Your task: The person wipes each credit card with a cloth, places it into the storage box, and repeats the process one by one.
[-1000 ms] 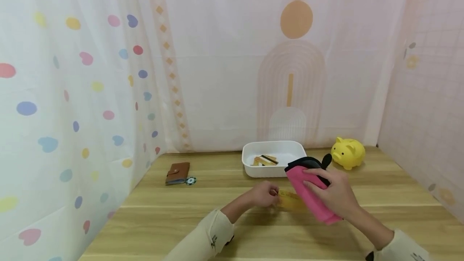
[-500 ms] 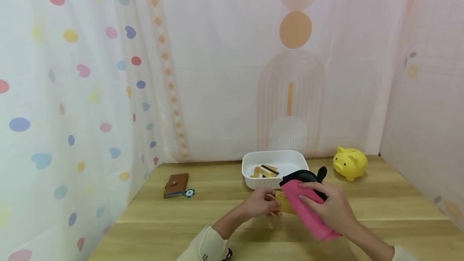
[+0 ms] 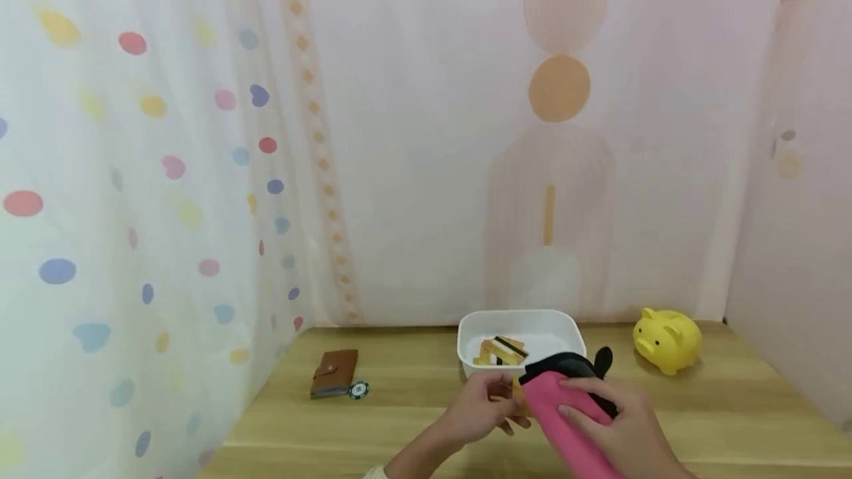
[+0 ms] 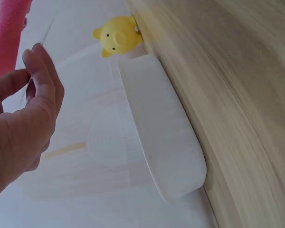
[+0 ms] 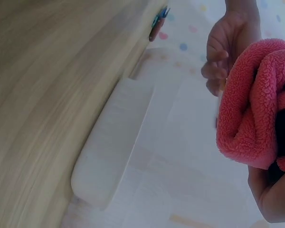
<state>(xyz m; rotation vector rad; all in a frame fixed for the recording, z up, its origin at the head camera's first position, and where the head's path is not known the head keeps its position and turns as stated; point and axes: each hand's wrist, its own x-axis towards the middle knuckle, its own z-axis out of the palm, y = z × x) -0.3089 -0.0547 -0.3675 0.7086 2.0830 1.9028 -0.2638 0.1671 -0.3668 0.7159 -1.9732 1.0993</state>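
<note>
In the head view, my left hand (image 3: 474,411) pinches a thin yellow-gold card (image 3: 521,395) between thumb and fingers. Most of that card is hidden behind a fluffy pink cloth (image 3: 558,414) with a black part and a rounded black tab. My right hand (image 3: 635,420) grips this cloth, thumb and fingers on its near side. The left wrist view shows the card (image 4: 47,31) nearly edge-on, raised above the table. Thick folds of the cloth (image 5: 249,114) fill the right of the right wrist view. Whether cloth and card touch, I cannot tell.
Behind the hands stands a white plastic tub (image 3: 468,346) with several gold, striped cards (image 3: 501,352) in it. A yellow piggy bank (image 3: 668,341) is at the back right. A brown snap wallet (image 3: 336,372) lies at the left, beside a poker chip (image 3: 359,390).
The head view has tilted upward, so the table sits lower in it. Both hands have come closer to the tub in that view, and less of the card shows beside the cloth.
</note>
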